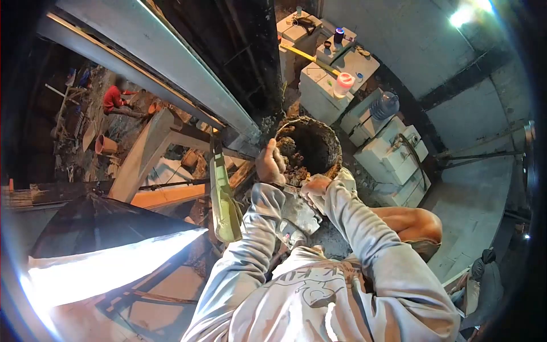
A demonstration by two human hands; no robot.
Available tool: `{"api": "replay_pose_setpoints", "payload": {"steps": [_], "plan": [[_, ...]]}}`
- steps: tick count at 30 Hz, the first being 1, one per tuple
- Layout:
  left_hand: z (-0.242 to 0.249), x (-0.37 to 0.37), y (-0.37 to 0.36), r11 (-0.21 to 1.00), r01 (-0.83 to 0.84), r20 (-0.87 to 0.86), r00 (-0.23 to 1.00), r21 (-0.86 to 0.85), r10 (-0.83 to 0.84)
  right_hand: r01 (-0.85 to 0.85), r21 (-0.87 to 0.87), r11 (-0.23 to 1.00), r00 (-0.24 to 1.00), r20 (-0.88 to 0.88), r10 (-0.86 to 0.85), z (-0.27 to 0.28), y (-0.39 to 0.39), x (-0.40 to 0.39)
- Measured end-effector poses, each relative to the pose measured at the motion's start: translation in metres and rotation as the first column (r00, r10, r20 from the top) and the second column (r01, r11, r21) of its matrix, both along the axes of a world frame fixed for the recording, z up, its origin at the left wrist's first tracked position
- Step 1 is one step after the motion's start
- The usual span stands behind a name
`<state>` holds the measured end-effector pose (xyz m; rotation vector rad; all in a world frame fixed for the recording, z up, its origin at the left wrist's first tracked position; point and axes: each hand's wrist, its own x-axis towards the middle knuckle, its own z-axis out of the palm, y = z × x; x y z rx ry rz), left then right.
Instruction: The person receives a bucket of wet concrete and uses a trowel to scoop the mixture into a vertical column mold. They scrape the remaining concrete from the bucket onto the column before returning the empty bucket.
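Note:
A round, mud-caked bucket (334, 134) is in front of me, its dark mouth facing up toward me. Reddish-brown clods of soil cling to its inner left side. My left hand (270, 164) is closed on the left part of the rim. At the near edge, my right hand (317, 186) grips the rim with its fingers folded; part of the grip is hidden from above. Below the hands lies a grey, broken-looking slab (302, 214).
White blocks (393, 157) are stacked to the right, bearing a clear plastic jug (385, 106) and a pink-topped container (343, 84). A steel beam (188, 62) runs along the left. Lower down at far left, a person in a red top (114, 100) sits among soil and buckets (106, 145).

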<state>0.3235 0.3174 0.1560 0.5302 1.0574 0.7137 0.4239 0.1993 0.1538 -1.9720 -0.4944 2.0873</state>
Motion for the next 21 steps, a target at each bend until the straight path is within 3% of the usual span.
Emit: {"api": "replay_pose_setpoints", "payload": {"steps": [2,3,4,5,8,10,12,14,15,18,21], "plan": [[-0.009,-0.008,0.011,0.997,0.001,0.039,0.999,-0.079,0.002,-0.002,0.027,1.0,0.995,0.102,0.0,-0.025,-0.011,0.001],[-0.006,-0.007,0.01,0.999,-0.003,0.036,0.999,-0.042,0.005,-0.308,0.111,0.945,0.877,0.418,0.237,-0.012,-0.014,0.001],[-0.002,-0.006,0.007,1.0,-0.006,0.031,0.999,-0.01,0.006,-0.593,0.085,0.801,0.61,0.696,0.378,-0.006,-0.019,-0.001],[-0.002,0.0,0.003,1.0,0.015,0.014,1.0,-0.013,-0.015,-0.5,0.052,0.865,0.722,0.577,0.382,-0.009,-0.02,0.004],[0.01,0.013,-0.002,0.992,0.121,0.051,0.991,0.021,-0.122,-0.54,-0.016,0.842,0.704,0.539,0.462,-0.05,-0.001,0.022],[0.009,0.01,0.002,0.995,0.098,0.031,0.995,-0.029,-0.097,-0.529,0.025,0.848,0.742,0.5,0.448,-0.034,0.0,0.025],[0.007,0.008,-0.002,0.997,0.07,0.037,0.997,-0.008,-0.07,-0.84,0.118,0.53,0.415,0.769,0.486,-0.084,-0.028,0.024],[0.004,0.009,-0.005,0.999,0.048,0.056,0.997,0.005,-0.048,-0.939,0.093,0.33,0.236,0.875,0.424,-0.135,-0.061,0.028],[0.003,0.01,-0.003,0.998,0.059,0.042,0.997,0.002,-0.059,-0.631,0.655,0.415,0.753,0.645,0.128,-0.16,-0.076,0.034],[-0.013,0.003,0.008,1.0,0.018,-0.022,1.0,-0.023,-0.019,-0.383,0.631,0.675,0.849,0.528,-0.012,-0.218,-0.099,0.039],[-0.009,-0.003,0.011,0.999,-0.017,0.004,1.0,-0.032,0.017,-0.487,0.402,0.775,0.781,0.598,0.18,-0.071,-0.087,0.026]]}}
